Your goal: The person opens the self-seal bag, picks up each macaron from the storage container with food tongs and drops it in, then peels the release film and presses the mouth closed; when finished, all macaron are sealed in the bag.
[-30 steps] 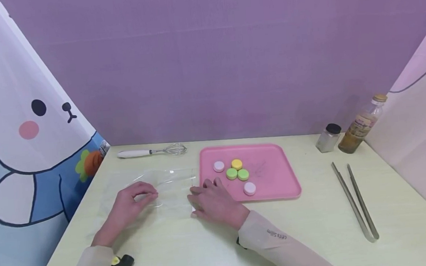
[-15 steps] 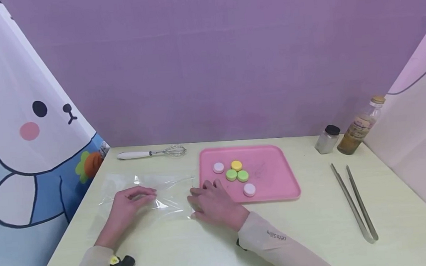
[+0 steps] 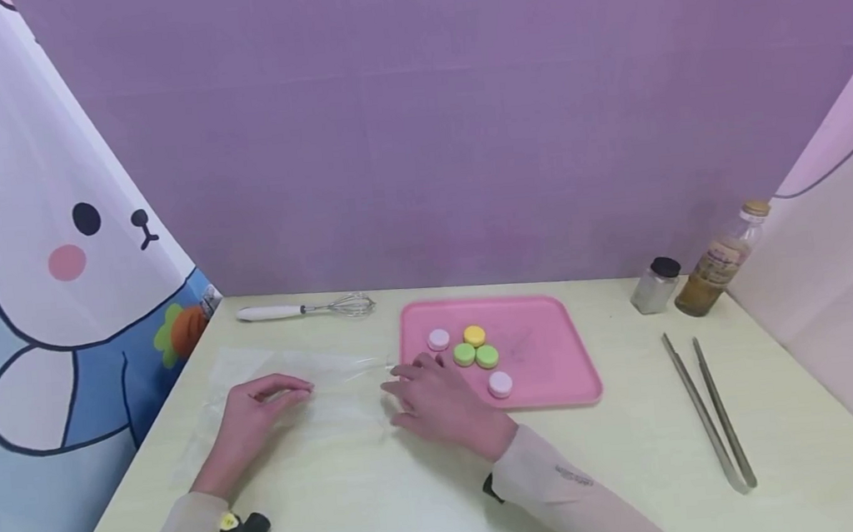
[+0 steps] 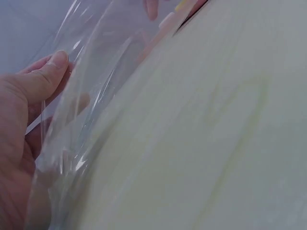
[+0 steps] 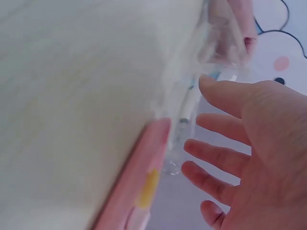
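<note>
A clear plastic bag (image 3: 347, 406) lies on the table, left of a pink tray (image 3: 550, 365). My left hand (image 3: 254, 417) pinches it between thumb and fingers; in the left wrist view the lifted plastic (image 4: 108, 62) hangs in creases beside the thumb. My right hand (image 3: 448, 406) hovers near the tray's left front corner. Its spread fingers (image 5: 216, 153) hold nothing in the right wrist view. On the tray sit several small macarons: a yellow one (image 3: 474, 335), two green ones (image 3: 464, 354) and two lilac ones (image 3: 500, 385).
A whisk (image 3: 272, 312) with a white handle lies behind the bag. To the right are metal tongs (image 3: 709, 411), a small black-lidded jar (image 3: 656, 285) and a corked bottle (image 3: 719, 260) near the back. A purple wall (image 3: 416, 133) closes off the table's back.
The right hand has lifted from the bag's right end and shifted slightly right. The left hand keeps its pinch and has hardly moved. Creases and reflections on the plastic have changed.
</note>
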A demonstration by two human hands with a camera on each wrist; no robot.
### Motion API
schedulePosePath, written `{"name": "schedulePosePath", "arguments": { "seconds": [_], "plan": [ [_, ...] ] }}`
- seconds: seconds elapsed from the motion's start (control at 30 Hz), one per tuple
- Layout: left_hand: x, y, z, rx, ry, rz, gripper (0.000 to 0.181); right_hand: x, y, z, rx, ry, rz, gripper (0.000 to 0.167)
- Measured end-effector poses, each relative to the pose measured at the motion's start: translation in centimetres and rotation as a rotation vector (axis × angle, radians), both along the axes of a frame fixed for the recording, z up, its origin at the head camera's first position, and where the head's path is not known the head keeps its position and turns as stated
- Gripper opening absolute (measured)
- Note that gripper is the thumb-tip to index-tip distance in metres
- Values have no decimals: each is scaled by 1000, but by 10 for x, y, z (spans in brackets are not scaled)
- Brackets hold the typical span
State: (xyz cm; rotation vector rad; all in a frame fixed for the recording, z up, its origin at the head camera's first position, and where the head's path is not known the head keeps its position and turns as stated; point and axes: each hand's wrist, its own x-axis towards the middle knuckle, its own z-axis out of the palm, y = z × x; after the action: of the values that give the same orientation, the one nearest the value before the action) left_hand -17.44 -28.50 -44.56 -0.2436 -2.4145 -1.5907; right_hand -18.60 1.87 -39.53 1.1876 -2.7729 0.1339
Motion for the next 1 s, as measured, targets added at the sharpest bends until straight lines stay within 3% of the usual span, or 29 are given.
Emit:
{"name": "schedulePosePath", "arguments": {
  "seconds": [0.2, 0.57, 0.77, 1.0],
  "plan": [
    [0, -1, -1, -6, -12, 17, 14, 3, 22, 20, -174, 20, 29, 31],
    [2, 0, 1, 7, -17, 17, 14, 18, 89, 42, -347, 112, -70, 30],
    [2, 1, 1, 9, -18, 20, 15, 33, 131, 45, -393, 129, -158, 27],
    [1, 0, -1, -8, -13, 16, 15, 50, 179, 38, -418, 166, -267, 29]
  ]
}}
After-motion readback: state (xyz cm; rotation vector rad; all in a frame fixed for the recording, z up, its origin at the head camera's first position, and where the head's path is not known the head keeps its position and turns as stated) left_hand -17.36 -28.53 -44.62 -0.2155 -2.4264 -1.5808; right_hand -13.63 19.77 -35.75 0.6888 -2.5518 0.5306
